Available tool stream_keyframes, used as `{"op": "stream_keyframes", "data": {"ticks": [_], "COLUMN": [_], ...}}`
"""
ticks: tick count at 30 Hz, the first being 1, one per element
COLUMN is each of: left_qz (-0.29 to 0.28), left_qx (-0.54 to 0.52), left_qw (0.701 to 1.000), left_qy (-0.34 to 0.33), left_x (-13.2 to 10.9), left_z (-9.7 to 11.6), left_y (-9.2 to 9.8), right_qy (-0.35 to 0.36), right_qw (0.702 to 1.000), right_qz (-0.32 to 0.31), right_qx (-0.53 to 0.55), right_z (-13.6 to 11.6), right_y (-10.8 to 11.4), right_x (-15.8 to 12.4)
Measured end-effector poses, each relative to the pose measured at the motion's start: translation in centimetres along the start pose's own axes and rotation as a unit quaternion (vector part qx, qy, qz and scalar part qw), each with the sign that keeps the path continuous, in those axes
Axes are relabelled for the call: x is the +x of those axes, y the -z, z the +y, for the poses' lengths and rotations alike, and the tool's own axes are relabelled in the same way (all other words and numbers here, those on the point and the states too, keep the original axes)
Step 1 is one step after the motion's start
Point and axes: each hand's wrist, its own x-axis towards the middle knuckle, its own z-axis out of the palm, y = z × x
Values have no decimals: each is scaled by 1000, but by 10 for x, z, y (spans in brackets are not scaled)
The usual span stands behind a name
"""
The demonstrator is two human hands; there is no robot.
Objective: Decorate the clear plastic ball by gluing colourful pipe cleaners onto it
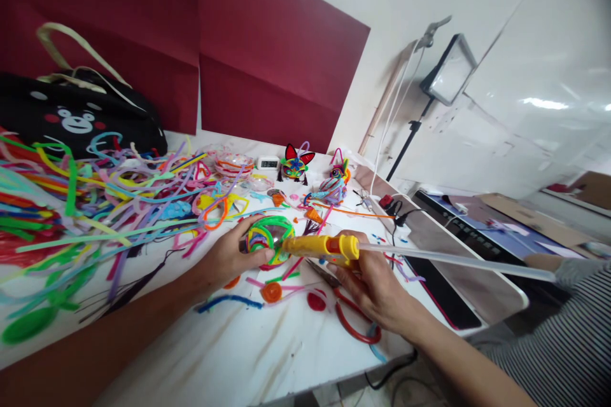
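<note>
My left hand [241,248] is closed around a ball [270,229] covered in coiled green, yellow and multicoloured pipe cleaners. In my right hand [377,283] is a yellow hot glue gun [324,247], a long translucent glue stick [453,257] jutting from its back. The gun's nozzle points at the ball's right side; whether it touches, I cannot tell. Below the gun lie scissors [359,324] with red handles, partly hidden by my right hand. Coiled discs, one orange [272,293] and one red [317,300], rest on the table near the ball.
Loose pipe cleaners [119,203] heap across the left side, before a black bag [81,117]. Along the back stand a small digital clock [268,163] and an eared pipe-cleaner figure [294,168]. A lamp [449,70] rises at right, near another person's striped sleeve [563,331].
</note>
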Motion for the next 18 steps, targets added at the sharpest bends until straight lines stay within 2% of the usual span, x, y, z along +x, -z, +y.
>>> {"op": "stream_keyframes", "data": {"ticks": [11,18], "left_qz": [4,10], "left_qx": [3,7], "left_qw": [1000,1000], "left_qy": [7,4], "left_x": [0,0], "left_z": [1,-1], "left_y": [-1,0], "right_qy": [-14,0], "right_qw": [1000,1000], "right_qz": [-5,0], "right_qx": [25,15], "right_z": [5,4], "right_y": [-5,-4], "right_x": [-1,-2]}}
